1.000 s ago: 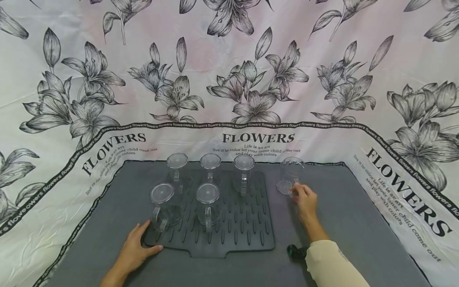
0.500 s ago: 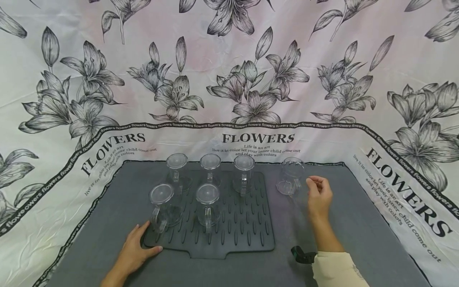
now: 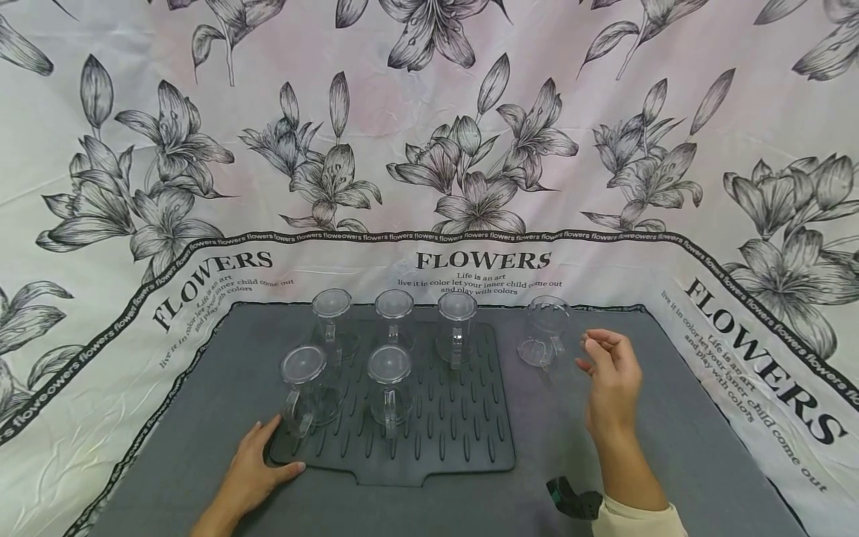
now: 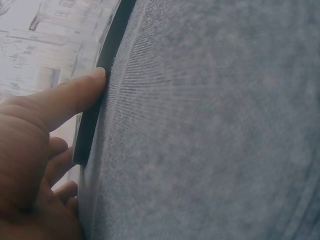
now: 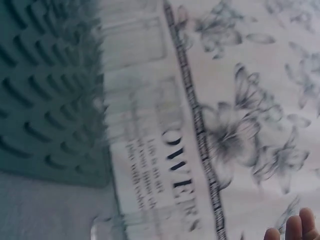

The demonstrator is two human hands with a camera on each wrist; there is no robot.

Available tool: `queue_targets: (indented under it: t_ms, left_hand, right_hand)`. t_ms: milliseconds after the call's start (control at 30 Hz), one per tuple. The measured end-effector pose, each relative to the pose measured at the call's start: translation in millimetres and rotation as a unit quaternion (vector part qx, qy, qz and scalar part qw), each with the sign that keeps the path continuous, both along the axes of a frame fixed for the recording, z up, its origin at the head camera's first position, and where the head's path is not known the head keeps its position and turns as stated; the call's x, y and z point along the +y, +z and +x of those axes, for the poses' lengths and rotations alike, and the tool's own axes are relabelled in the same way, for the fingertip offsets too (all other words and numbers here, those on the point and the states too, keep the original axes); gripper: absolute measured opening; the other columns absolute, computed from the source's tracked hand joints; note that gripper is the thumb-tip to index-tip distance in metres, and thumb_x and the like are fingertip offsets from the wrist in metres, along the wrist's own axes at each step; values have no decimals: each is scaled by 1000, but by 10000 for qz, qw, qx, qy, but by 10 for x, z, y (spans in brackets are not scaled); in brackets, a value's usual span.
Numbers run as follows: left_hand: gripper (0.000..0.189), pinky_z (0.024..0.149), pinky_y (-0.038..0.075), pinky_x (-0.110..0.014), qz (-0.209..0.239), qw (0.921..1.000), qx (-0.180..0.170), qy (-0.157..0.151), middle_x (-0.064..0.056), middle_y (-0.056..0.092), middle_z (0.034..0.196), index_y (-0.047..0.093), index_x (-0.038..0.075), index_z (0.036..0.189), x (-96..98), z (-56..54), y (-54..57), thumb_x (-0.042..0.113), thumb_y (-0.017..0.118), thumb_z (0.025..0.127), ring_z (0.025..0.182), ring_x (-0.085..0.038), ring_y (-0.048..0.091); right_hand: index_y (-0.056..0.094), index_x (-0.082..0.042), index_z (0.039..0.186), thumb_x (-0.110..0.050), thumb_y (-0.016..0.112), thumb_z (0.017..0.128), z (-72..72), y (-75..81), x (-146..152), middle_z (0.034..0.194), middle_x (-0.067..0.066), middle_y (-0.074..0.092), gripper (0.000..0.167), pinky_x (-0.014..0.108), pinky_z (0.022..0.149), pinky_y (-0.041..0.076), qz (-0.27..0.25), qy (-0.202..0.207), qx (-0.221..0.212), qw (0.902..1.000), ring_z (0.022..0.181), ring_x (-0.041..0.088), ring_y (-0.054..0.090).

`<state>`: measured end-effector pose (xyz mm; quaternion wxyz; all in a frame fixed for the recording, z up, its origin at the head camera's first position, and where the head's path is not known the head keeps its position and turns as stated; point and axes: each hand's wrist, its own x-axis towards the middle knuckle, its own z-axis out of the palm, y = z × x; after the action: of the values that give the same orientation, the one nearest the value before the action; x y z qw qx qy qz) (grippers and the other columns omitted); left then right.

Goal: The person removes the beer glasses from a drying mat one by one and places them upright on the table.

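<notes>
My left hand (image 3: 251,468) touches the near left corner of a dark grey ridged drying mat (image 3: 463,447), the thumb along its front edge and the fingers by its left side. In the left wrist view the thumb tip presses the mat's edge (image 4: 91,132). Several clear glass mugs, such as the front one (image 3: 389,364), stand bottom-up on the mat. Another clear mug (image 3: 537,350) stands off the mat to the right, seemingly rim-up, handle toward the near right. Right of it and apart from it, my right hand (image 3: 614,380) hovers with loosely bent fingers, holding nothing.
The grey tabletop (image 3: 684,432) runs back to a flower-printed cloth (image 3: 483,171), which rises behind and at both sides. A black wrist device (image 3: 573,498) sits by the right sleeve (image 3: 637,518). The mat's front edge has a short spout-like tab (image 3: 389,477).
My right hand has let go of the right-hand mug's handle and drawn away to the right. That mug has stayed in place. My left hand has not moved.
</notes>
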<state>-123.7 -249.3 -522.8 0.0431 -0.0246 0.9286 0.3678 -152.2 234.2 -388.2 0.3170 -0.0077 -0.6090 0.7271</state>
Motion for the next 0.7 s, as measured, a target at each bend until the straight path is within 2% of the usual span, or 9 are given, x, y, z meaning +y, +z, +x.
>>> queue_targets:
  t_ms: [167,300,467,700]
  left_hand:
    - [104,99,24,-71,5,10000,6,5,-41,21,144,32,-6,146,0,-5,-4,41,86,70,132,-57,18]
    - [105,98,23,-72,-17,9999,-103,24,-41,19,145,31,-5,146,1,-16,0,42,85,70,132,-58,17]
    - [107,97,23,-73,-7,9996,-259,67,-41,17,146,30,-5,147,5,-25,10,44,85,70,132,-58,16]
    - [106,97,23,-73,48,9997,-227,36,-42,18,145,30,-6,146,-4,-26,2,43,85,71,132,-58,16]
  right_hand:
    - [53,11,109,-1,49,99,118,116,-73,102,17,54,17,30,77,48,-11,337,537,9980,98,27,52]
    - [52,18,110,4,48,97,188,157,-114,97,18,58,19,31,77,51,4,677,1046,9922,93,27,56]
    - [48,23,111,8,46,94,270,208,-185,97,20,59,22,33,76,53,22,1076,1292,9858,92,29,57]
    - [51,20,111,14,41,93,342,261,-298,99,21,60,22,32,80,53,123,1777,1933,9648,93,28,59]
